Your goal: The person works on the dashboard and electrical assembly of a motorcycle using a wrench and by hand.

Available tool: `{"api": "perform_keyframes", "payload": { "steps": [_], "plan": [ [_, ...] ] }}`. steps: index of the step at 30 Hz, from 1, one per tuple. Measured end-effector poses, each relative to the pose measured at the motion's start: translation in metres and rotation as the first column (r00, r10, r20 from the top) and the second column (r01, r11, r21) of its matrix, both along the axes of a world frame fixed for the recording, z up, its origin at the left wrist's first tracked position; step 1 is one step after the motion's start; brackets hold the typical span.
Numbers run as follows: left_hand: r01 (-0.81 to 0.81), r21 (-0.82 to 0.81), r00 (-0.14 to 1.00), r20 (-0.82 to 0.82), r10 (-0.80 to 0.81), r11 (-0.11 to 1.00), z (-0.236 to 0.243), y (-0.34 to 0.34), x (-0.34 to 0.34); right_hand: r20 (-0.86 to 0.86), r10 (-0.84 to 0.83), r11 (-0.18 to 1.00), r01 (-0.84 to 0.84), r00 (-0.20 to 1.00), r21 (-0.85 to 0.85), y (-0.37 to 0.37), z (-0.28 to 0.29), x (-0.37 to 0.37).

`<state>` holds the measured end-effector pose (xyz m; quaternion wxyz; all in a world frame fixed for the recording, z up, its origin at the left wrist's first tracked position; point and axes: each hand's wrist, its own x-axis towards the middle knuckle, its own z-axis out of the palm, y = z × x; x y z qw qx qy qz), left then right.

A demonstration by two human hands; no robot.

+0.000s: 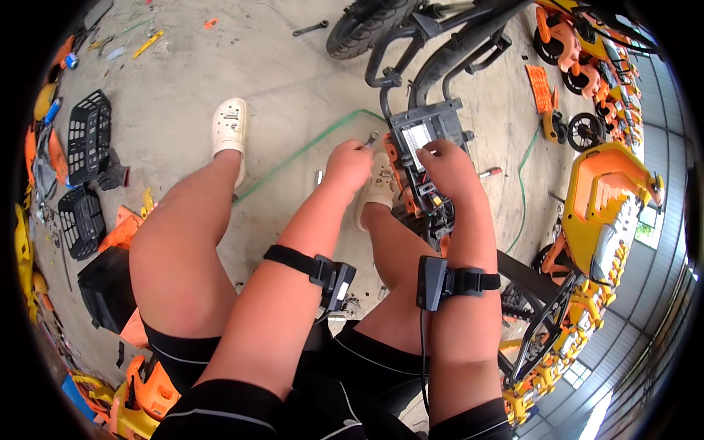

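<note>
Head view: left hand (348,163) clenched on small wrench (371,138); right hand (449,163) pressed flat against stiff, heavy-looking grey battery tray (427,123), best gripped by its rim.

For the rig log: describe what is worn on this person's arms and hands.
Both forearms are bare, no sleeves or gloves. Each carries a black strap with a small black box: the left band and the right band, which trails a thin black cable. The left hand and right hand wear nothing.
</note>
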<state>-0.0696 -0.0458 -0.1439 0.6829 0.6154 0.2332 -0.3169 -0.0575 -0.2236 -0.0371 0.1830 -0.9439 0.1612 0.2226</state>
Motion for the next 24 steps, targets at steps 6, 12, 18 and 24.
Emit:
{"api": "perform_keyframes", "payload": {
  "steps": [6,12,18,24],
  "plan": [
    [-0.063,-0.084,0.998,-0.024,0.061,0.994,-0.079,-0.039,-0.038,-0.024,-0.125,0.971,0.128,0.992,0.202,0.006,0.012,-0.015],
    [-0.09,-0.241,0.988,-0.142,0.057,0.966,-0.089,-0.057,-0.06,-0.155,-0.091,0.987,0.11,0.984,0.119,0.023,0.054,-0.01],
    [-0.047,-0.092,0.979,-0.202,0.028,0.995,-0.108,-0.075,-0.068,-0.081,-0.15,0.988,0.152,0.985,0.024,0.026,0.017,-0.007],
    [-0.089,-0.069,0.989,-0.125,0.08,0.994,-0.118,-0.077,-0.069,-0.105,-0.033,0.999,0.032,0.994,-0.01,0.032,-0.007,0.01]
  ]
}}
